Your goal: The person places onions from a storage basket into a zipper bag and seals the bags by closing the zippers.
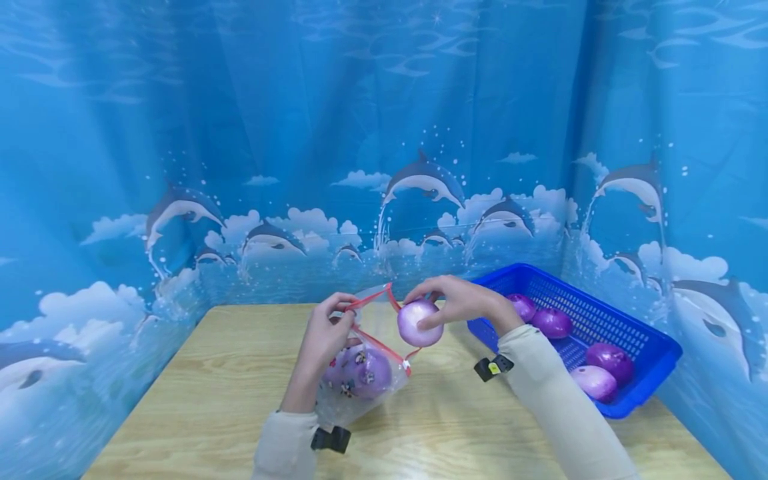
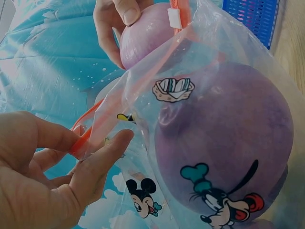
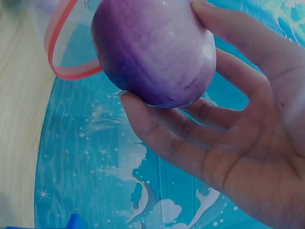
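My right hand (image 1: 459,300) holds a round, pale purple onion (image 1: 420,323) between thumb and fingers, right at the mouth of a clear zip bag (image 1: 354,410). In the right wrist view, this onion (image 3: 155,50) shows a darker purple side, and the bag's red zip edge (image 3: 71,72) curves beside it. With thumb and fingers, my left hand (image 1: 327,337) pinches the bag's red rim and the mouth gapes. Inside the bag lie purple onions (image 2: 224,133), seen through film printed with cartoon figures (image 2: 143,198). A white slider (image 2: 175,18) sits on the zip.
A blue perforated basket (image 1: 651,333) stands on the right of the wooden table (image 1: 240,373), with several purple onions (image 1: 552,323) in it. Behind the table hangs a blue curtain (image 1: 300,133) printed with dolphins. Both sleeves carry a black wrist strap (image 1: 331,439).
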A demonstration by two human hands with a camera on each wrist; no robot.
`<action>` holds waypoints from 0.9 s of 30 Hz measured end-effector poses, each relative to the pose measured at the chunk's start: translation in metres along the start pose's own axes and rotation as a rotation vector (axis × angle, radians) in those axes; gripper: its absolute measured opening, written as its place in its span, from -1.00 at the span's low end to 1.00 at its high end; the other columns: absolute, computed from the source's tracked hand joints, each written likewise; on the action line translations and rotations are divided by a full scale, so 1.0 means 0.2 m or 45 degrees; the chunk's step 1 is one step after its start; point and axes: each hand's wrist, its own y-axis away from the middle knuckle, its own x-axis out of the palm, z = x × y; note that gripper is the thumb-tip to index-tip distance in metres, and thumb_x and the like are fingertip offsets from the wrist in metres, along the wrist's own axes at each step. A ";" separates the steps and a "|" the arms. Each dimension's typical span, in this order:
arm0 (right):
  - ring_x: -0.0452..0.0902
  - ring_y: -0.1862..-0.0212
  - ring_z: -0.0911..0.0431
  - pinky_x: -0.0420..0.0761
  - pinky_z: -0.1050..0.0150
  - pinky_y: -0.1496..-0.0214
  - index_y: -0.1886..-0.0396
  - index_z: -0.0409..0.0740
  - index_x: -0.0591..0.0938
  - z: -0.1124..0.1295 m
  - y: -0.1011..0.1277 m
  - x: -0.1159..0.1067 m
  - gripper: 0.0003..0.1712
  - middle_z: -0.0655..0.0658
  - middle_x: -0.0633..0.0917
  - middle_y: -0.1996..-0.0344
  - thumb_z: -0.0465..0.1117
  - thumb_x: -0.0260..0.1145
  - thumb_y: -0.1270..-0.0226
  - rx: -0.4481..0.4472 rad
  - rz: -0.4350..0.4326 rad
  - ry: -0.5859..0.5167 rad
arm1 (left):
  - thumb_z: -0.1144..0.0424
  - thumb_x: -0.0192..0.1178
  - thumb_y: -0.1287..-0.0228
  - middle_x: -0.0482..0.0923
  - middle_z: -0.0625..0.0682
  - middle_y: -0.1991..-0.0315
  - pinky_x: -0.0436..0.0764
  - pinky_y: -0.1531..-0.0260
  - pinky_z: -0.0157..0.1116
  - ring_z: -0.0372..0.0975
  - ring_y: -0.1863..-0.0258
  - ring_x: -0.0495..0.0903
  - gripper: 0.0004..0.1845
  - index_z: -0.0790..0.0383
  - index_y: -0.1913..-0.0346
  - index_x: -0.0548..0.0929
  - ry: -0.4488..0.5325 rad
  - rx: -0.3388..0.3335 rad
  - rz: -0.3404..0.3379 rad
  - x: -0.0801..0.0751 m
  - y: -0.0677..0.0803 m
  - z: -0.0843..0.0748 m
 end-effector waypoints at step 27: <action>0.57 -0.14 0.02 0.71 0.17 -0.14 -0.29 -0.04 0.64 0.02 -0.01 0.07 -0.44 -0.09 0.70 -0.17 -0.03 0.47 -0.33 -0.070 -0.029 -0.048 | 0.36 0.04 -0.53 0.55 0.23 0.02 0.84 0.42 -0.18 -0.15 0.40 0.60 -0.74 0.15 -0.12 0.65 0.014 0.017 0.006 0.00 0.00 0.00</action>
